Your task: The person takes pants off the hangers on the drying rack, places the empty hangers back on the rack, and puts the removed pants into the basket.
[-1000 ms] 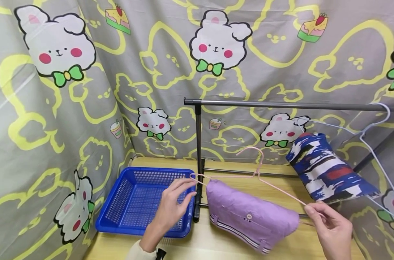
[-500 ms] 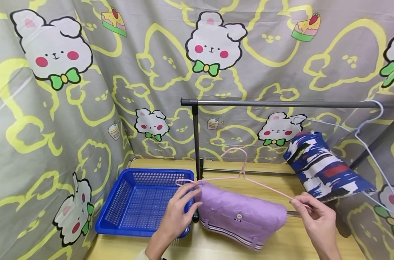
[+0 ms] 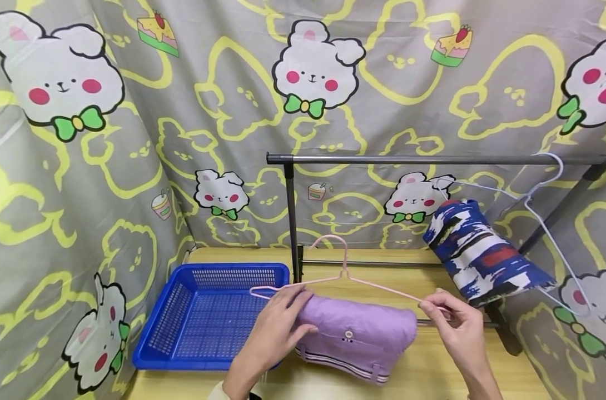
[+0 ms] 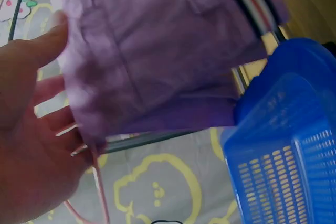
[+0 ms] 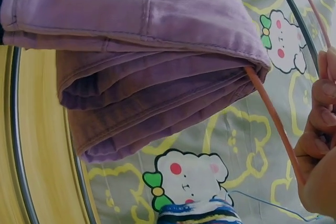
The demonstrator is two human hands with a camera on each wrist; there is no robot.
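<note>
Holding the garment [image 3: 358,319] on the pink hanger [image 3: 344,273], in the air above the counter [image 3: 423,372], just right of the basket [image 3: 183,364] and before the rack [image 3: 408,159]. With the right hand [image 3: 455,322], pinching narrowly the right end of the hanger; with the left hand [image 3: 278,325], holding the upper left corner of the garment, with thumb in front and fingers over and behind, but not possible to tell how firmly. Also to notice: a patterned cloth [image 3: 488,255], hung from the rack on a pale hanger [image 3: 527,198], toward the right edge of the counter. Likely to lose the garment sideways through too early release by the left hand, because of a thin wire and a slight slope down to the right. Possible also to open the folds by uneven pulling, or to catch the hook [image 3: 346,253] against the left post [image 3: 291,222] by lifting carelessly. In the head view, to be seen only there: the whole hook, free of the bar, and the button [image 3: 348,334]. In the right wrist view, visible at the side: loose layers [image 5: 126,114], with wire coming out from under the top fold, hidden from above. In the left wrist view, shown more closely: the striped band [image 4: 257,9] and fingers behind the cloth edge.
</note>
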